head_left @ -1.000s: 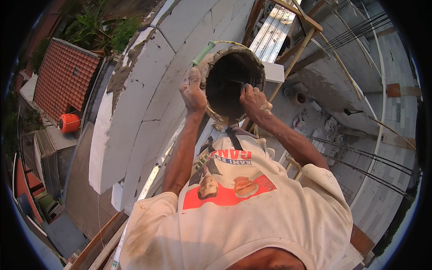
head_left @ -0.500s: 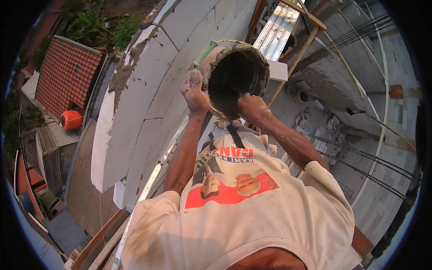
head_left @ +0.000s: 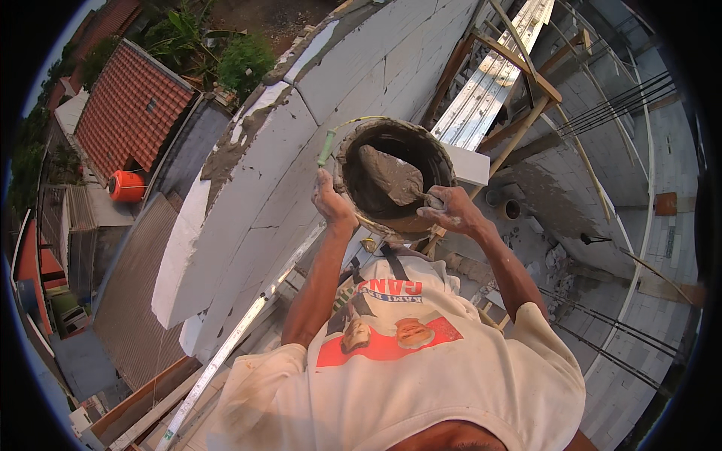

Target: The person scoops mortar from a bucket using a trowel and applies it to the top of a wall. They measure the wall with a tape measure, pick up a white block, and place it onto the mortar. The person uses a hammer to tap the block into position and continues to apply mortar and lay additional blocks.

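A mortar-crusted bucket is tilted toward me, with its dark inside showing. My left hand is closed on the bucket's left side, just below the green handle grip; its fingertips are partly hidden. A trowel heaped with grey wet mortar lies across the bucket's mouth. My right hand is wrapped round the trowel's handle at the lower right of the rim. To the left of the bucket runs a white block wall, its top edge smeared with mortar.
A long metal straightedge leans along the wall's near side. Wooden poles and a metal plank stand beyond the bucket. Far below on the right lies a floor with rubble. Tiled roofs drop away on the left.
My right hand has drawn back out of the bucket, bringing the trowel up with mortar on it. The view has shifted, and the bucket appears lower. My left hand still holds it.
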A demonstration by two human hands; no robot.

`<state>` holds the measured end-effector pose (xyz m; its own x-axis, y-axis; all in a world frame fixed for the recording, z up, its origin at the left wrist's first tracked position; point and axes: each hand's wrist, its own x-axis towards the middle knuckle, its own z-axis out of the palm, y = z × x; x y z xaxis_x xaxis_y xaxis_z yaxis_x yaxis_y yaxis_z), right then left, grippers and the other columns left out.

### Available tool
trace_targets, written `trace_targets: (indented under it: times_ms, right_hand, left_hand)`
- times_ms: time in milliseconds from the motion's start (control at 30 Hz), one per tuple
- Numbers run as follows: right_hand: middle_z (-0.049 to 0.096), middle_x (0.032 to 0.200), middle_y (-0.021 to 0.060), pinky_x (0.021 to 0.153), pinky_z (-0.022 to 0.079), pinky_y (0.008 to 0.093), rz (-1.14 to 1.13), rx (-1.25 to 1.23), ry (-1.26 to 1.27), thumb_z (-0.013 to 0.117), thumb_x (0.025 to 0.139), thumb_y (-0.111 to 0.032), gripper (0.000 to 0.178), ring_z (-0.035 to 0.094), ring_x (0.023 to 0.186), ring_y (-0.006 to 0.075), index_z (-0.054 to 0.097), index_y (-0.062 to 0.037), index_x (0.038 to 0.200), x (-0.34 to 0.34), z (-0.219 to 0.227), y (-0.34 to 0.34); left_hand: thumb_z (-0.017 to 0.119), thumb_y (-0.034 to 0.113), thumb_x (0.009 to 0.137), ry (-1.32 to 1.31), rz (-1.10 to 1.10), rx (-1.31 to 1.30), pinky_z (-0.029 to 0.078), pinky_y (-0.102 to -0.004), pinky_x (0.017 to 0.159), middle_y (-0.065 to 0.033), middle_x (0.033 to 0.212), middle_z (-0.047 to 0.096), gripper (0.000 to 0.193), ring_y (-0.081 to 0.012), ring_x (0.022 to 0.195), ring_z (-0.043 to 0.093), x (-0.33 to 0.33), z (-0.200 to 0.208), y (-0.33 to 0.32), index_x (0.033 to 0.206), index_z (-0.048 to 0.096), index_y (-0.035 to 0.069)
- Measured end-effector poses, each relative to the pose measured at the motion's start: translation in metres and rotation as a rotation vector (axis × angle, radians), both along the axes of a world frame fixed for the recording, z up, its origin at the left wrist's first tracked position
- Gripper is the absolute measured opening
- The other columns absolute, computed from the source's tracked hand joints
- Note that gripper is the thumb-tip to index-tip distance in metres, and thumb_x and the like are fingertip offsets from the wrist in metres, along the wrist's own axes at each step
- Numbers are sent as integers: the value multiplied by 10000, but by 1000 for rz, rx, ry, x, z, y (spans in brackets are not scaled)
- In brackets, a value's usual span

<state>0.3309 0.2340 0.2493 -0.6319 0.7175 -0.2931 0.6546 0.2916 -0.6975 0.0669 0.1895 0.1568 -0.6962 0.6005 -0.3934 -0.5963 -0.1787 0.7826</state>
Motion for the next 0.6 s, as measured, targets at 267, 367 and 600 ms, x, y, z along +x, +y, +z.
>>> trace_targets:
  times_ms: [267, 367, 600]
  right_hand:
    - [642, 709, 108, 545, 524, 359, -163, 192, 54, 745, 945, -377, 436, 611, 536, 178, 648, 46, 990, -17, 130, 120]
    - [630, 681, 68, 471, 507, 313, -159, 355, 145, 717, 948, -362, 389, 579, 487, 131, 654, 21, 950, -27, 149, 187]
    - [640, 671, 16, 471, 497, 237, -181, 101, 171, 691, 943, -362, 327, 590, 509, 72, 705, -46, 861, -61, 177, 303]
  left_hand:
    - [511, 308, 1052, 231, 3, -150, 455, -366, 891, -119, 1052, 645, 454, -213, 968, 578, -3, -44, -8, 1179, 645, -107]
    - [497, 294, 1056, 188, 59, -177, 457, -371, 887, -154, 1057, 660, 442, -231, 964, 585, 9, -42, -1, 1173, 650, -104]
    - [450, 247, 1082, 272, 31, -142, 462, -370, 834, -149, 1004, 666, 411, -224, 907, 583, 15, -47, -5, 1125, 660, -104]
